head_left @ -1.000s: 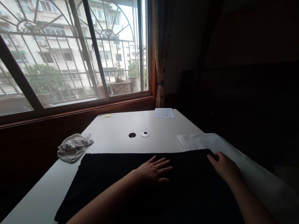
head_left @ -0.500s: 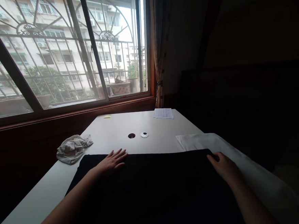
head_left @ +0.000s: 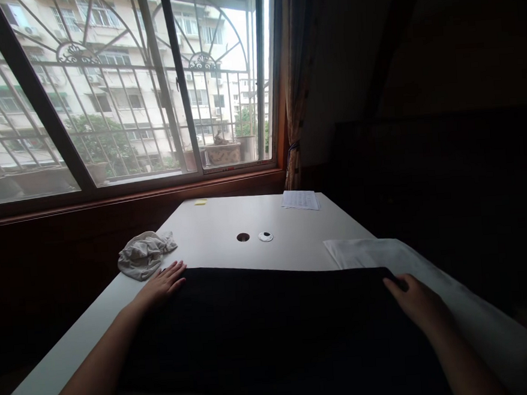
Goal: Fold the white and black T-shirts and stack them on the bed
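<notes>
In the head view, the table (head_left: 211,228) is seen as a white strip beyond the cloth (head_left: 277,329), with its far edge set below the window (head_left: 125,93). That strip is bounded by the rag (head_left: 142,258) at the left edge and the pale sheet (head_left: 361,249) at the right, and is interrupted by a hole (head_left: 243,237) and a round cap (head_left: 265,236). Papers (head_left: 300,200) are placed at the far edge.

The cloth is spread across the near part of the table, black, its far edge nearly straight; folds are lost in shadow. Its far left corner is covered by the left hand (head_left: 163,282), laid flat with fingers slightly parted, just beside the rag. Its far right corner is pinched by the right hand (head_left: 408,292).

Compared with a second ago, the left hand has been moved from mid-cloth to that corner; the right-hand grip is kept.
</notes>
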Demonstrator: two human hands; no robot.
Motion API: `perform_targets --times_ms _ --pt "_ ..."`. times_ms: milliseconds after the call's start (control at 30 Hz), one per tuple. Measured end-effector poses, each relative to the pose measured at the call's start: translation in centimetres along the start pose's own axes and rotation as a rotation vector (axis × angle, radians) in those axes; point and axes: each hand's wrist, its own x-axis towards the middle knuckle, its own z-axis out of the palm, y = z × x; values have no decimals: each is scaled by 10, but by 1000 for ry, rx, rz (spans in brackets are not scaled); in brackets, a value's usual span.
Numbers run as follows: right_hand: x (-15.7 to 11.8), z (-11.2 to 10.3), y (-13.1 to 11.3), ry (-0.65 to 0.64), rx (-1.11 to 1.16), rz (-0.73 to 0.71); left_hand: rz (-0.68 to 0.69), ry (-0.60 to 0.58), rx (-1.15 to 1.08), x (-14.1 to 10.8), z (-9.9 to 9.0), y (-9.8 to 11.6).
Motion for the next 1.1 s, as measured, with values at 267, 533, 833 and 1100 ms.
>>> perform_targets --times_ms 267,533,833,1100 --pt "2 0 1 -45 18 47 -70 108 -69 -31 10 -39" --pt "2 0 -1 -47 -5 50 33 218 3 -66 -8 -6" --pt "-3 -1 -5 20 -58 1 570 -11 -80 -72 -29 187" --pt "-9 -7 -12 7 -53 14 866 -135 -202 -78 -25 298"
